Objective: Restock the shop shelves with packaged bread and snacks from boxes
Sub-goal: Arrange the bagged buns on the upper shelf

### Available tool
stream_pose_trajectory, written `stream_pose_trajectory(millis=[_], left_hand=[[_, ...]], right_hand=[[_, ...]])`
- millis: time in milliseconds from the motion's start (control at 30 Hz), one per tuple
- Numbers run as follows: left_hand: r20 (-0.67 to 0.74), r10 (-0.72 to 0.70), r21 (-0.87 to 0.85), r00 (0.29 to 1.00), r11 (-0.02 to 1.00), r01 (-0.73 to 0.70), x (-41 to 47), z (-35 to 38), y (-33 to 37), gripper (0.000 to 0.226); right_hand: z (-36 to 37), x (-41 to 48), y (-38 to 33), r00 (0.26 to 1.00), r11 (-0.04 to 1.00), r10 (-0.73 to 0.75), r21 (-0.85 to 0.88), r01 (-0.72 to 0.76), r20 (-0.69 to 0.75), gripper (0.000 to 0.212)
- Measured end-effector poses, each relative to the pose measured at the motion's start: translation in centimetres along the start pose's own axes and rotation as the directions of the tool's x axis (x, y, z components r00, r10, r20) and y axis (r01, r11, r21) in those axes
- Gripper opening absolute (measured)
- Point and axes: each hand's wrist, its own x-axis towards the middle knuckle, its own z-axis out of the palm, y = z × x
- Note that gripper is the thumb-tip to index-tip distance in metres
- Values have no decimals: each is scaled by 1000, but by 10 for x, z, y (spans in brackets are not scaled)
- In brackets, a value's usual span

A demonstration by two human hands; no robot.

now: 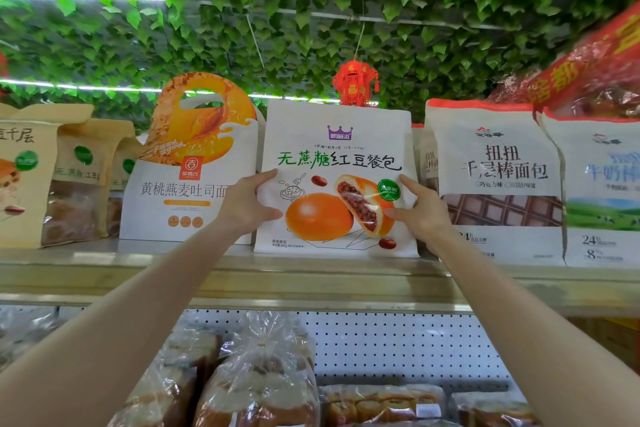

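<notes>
Starting far left on the top shelf (207, 276): kraft-paper bags (27, 177) upright in a row, then a peach-and-oat toast bag (194, 163) just beside them. Looks stocked already along that stretch.

Next, gripping the left edge of the red bean bun bag (337, 149) with the left hand (247, 204): thumb laid across the front, forefinger stretched up along the edge, other fingers hidden behind. Reaching up and away with a nearly straight arm. Holding the bag upright in the gap between the toast bag and the twisted-bread bag (498, 166), base at the shelf's near lip; resting or just above it, cannot tell.

Mirrored on the right edge by the right hand (424, 211): thumb on the front beside the printed bun, forefinger pointing up the side, more a pinch than a full grasp. Same long upward reach.

Further right, past the twisted-bread bag, a milk-bread bag (602, 184) touching it, and a blurred red-wrapped pack (595, 73) higher at the edge.

Probably close to done on this row: only pushing the bun bag back and squaring it left. Lower and nearer, clear-wrapped loaves (263, 374) with bare pegboard behind, perhaps room to fill. No box in view, so no telling what stock remains.
</notes>
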Motion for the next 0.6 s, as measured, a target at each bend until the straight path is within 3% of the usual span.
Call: stream_pose_trajectory(millis=[600], left_hand=[[50,-35,21,998,999,34,6,2,-4,81]], right_hand=[[4,-3,-10,998,997,58,-43,-59,-10,75]])
